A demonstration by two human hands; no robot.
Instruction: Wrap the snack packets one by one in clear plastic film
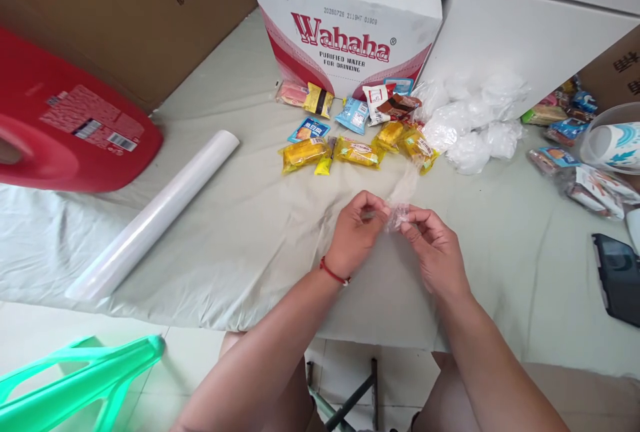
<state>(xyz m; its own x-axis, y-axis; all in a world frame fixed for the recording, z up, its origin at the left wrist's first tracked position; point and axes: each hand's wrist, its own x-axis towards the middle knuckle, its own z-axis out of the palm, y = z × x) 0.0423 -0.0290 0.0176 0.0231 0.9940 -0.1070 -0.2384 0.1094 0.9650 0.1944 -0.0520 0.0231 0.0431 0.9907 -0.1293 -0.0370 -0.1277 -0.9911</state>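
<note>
My left hand (356, 232), with a red string at the wrist, and my right hand (434, 245) meet over the middle of the cloth-covered table (240, 245). Both pinch a thin clear plastic bag (400, 209) between their fingertips; its crumpled end is bunched between the hands and the film rises toward the snacks. Just beyond lie several yellow wrapped snacks (357, 151), with blue packets (353, 114) and a brown packet (397, 107) behind them.
A roll of clear bags (155, 215) lies diagonally at left, beside a red jug (65, 132). A Wahaha carton (345, 25) and white boxes (520, 32) stand at the back. Filled clear bags (475, 125), more snacks (580, 179), a paper cup (613, 145) and a dark phone (620, 279) are at right. A green stool (80, 379) is below.
</note>
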